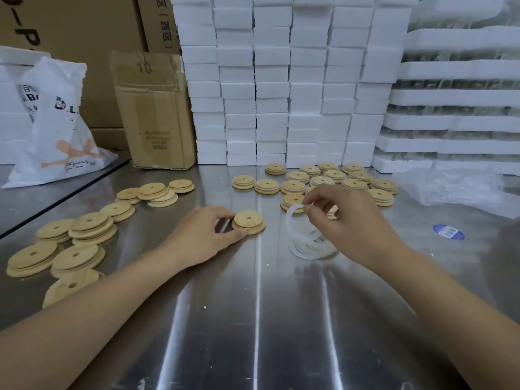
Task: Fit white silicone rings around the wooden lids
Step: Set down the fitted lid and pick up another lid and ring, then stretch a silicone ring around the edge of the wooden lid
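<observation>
A round wooden lid (248,222) with a centre hole lies on the steel table (253,319) at mid-frame. My left hand (205,235) grips its left edge between thumb and fingers. To its right, my right hand (346,220) pinches a white silicone ring (289,218) and holds it upright above a small pile of white rings (309,246). Several bare wooden lids (81,235) lie scattered on the left. Several lids with white rings around them (323,180) sit in a cluster at the back right.
Stacks of white foam boxes (281,80) wall off the back. A worn cardboard box (153,111) and a white plastic bag (56,128) stand at the back left. Crumpled clear plastic (461,190) and a blue sticker (448,231) lie on the right.
</observation>
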### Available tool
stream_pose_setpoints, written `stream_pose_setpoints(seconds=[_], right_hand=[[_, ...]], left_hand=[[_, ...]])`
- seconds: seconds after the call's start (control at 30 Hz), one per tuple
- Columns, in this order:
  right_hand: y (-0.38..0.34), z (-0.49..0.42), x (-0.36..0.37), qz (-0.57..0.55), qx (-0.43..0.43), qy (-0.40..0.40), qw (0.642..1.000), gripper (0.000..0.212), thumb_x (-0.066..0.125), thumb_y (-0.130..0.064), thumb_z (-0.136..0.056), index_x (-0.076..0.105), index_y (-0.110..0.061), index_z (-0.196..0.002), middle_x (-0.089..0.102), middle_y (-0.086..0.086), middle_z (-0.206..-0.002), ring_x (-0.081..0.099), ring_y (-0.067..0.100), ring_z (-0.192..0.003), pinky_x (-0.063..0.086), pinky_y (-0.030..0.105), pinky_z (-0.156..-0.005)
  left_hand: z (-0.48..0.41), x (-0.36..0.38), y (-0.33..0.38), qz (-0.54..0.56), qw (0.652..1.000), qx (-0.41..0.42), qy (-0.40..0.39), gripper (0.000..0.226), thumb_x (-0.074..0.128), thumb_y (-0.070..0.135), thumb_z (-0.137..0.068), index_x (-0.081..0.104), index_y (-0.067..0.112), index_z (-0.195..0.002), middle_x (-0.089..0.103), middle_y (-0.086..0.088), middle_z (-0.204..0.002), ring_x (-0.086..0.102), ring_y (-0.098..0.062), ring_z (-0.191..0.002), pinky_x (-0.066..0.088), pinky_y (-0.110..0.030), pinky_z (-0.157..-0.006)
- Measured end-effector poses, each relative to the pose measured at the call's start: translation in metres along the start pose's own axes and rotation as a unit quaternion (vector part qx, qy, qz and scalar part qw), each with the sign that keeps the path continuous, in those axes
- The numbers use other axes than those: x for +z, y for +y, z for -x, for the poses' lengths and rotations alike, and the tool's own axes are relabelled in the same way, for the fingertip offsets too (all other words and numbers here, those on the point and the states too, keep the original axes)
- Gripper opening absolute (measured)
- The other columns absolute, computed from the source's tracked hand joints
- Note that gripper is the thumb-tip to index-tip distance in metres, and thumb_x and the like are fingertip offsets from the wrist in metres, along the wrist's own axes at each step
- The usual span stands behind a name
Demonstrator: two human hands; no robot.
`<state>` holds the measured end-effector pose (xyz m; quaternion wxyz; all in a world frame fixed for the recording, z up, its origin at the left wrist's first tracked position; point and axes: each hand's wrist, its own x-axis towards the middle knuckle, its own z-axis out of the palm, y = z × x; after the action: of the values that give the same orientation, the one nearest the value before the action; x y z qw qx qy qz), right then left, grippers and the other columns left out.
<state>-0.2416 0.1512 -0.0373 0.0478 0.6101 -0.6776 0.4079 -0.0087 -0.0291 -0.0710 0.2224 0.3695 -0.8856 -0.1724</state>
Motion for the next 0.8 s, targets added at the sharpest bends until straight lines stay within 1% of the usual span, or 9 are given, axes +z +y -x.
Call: stream_pose_setpoints(seconds=[0.07, 0.23, 0.3, 0.37, 0.43, 0.47, 0.57, 0.7, 0.8], right_hand=[[-0.005, 0.001, 0.002, -0.028, 0.011, 0.000, 1.000, 0.005, 0.070, -0.028, -0.094, 0.073, -0.032, -0.094, 0.070, -0.015, -0.081, 0.066, 0.005, -0.084, 0.048, 0.014, -0.068], [-0.018, 0.002, 0.007, -0.110, 0.052, -0.004, 0.992, 0.006, 0.077, -0.022, -0.093, 0.077, -0.027, -0.091, 0.072, -0.009, -0.079, 0.068, 0.009, -0.082, 0.049, 0.013, -0.069], [-0.022, 0.001, 0.009, -0.144, 0.071, -0.004, 0.987, 0.006, 0.078, -0.019, -0.093, 0.077, -0.025, -0.091, 0.072, -0.006, -0.077, 0.068, 0.011, -0.079, 0.047, 0.011, -0.068], [-0.026, 0.001, 0.009, -0.193, 0.092, -0.002, 0.977, 0.005, 0.077, -0.017, -0.093, 0.076, -0.022, -0.092, 0.071, 0.002, -0.076, 0.069, 0.022, -0.079, 0.050, 0.016, -0.067], [-0.029, 0.001, 0.008, -0.234, 0.105, 0.005, 0.967, 0.006, 0.076, -0.013, -0.094, 0.075, -0.019, -0.093, 0.071, 0.010, -0.078, 0.070, 0.029, -0.079, 0.054, 0.022, -0.069], [-0.030, 0.001, 0.007, -0.249, 0.106, 0.008, 0.963, 0.006, 0.076, -0.011, -0.094, 0.075, -0.018, -0.093, 0.072, 0.013, -0.078, 0.070, 0.028, -0.077, 0.054, 0.021, -0.068], [-0.033, 0.001, 0.007, -0.272, 0.104, 0.003, 0.957, 0.007, 0.075, -0.009, -0.094, 0.074, -0.015, -0.094, 0.072, 0.013, -0.077, 0.068, 0.015, -0.067, 0.048, 0.012, -0.060], [-0.034, 0.002, 0.008, -0.297, 0.109, -0.006, 0.949, 0.006, 0.074, -0.005, -0.095, 0.074, -0.011, -0.096, 0.074, 0.004, -0.074, 0.068, 0.006, -0.064, 0.046, 0.009, -0.057], [-0.034, 0.003, 0.007, -0.301, 0.113, -0.006, 0.947, 0.004, 0.074, -0.005, -0.094, 0.074, -0.009, -0.097, 0.073, 0.004, -0.074, 0.067, 0.001, -0.063, 0.046, 0.009, -0.056]], left_hand=[[0.001, 0.001, 0.005, 0.011, 1.000, -0.010, 0.001, 0.040, 0.076, 0.073, -0.081, 0.074, 0.042, -0.107, 0.068, 0.024, -0.107, 0.061, -0.004, -0.098, 0.044, -0.023, -0.076], [0.004, 0.007, 0.027, 0.022, 0.999, -0.006, -0.039, 0.087, 0.063, 0.094, -0.064, 0.065, 0.045, -0.136, 0.063, 0.023, -0.140, 0.054, -0.006, -0.130, 0.046, -0.041, -0.112], [0.004, 0.010, 0.032, 0.037, 0.999, 0.008, -0.030, 0.074, 0.070, 0.088, -0.066, 0.070, 0.047, -0.127, 0.068, 0.021, -0.134, 0.057, -0.008, -0.128, 0.048, -0.040, -0.109], [0.005, 0.010, 0.035, 0.091, 0.996, 0.009, -0.018, 0.053, 0.087, 0.070, -0.069, 0.071, 0.048, -0.114, 0.073, 0.021, -0.118, 0.063, -0.002, -0.115, 0.051, -0.027, -0.096], [0.007, 0.009, 0.037, 0.156, 0.988, 0.002, -0.008, 0.051, 0.098, 0.050, -0.067, 0.070, 0.045, -0.110, 0.078, 0.017, -0.101, 0.071, 0.001, -0.097, 0.050, -0.012, -0.080], [0.009, 0.008, 0.039, 0.202, 0.979, -0.004, -0.003, 0.053, 0.101, 0.039, -0.067, 0.070, 0.043, -0.110, 0.080, 0.011, -0.096, 0.074, -0.003, -0.088, 0.053, -0.013, -0.077], [0.015, 0.003, 0.050, 0.376, 0.925, -0.039, -0.027, 0.062, 0.100, 0.011, -0.069, 0.073, 0.037, -0.118, 0.083, -0.002, -0.100, 0.080, -0.021, -0.086, 0.065, -0.033, -0.077], [0.024, 0.002, 0.063, 0.557, 0.815, -0.073, -0.143, 0.060, 0.092, 0.002, -0.078, 0.071, 0.023, -0.130, 0.081, -0.013, -0.118, 0.080, -0.033, -0.106, 0.064, -0.029, -0.076], [0.025, 0.002, 0.065, 0.620, 0.751, -0.098, -0.206, 0.044, 0.066, 0.001, -0.087, 0.078, 0.016, -0.127, 0.077, -0.018, -0.126, 0.077, -0.034, -0.115, 0.064, -0.030, -0.083]])
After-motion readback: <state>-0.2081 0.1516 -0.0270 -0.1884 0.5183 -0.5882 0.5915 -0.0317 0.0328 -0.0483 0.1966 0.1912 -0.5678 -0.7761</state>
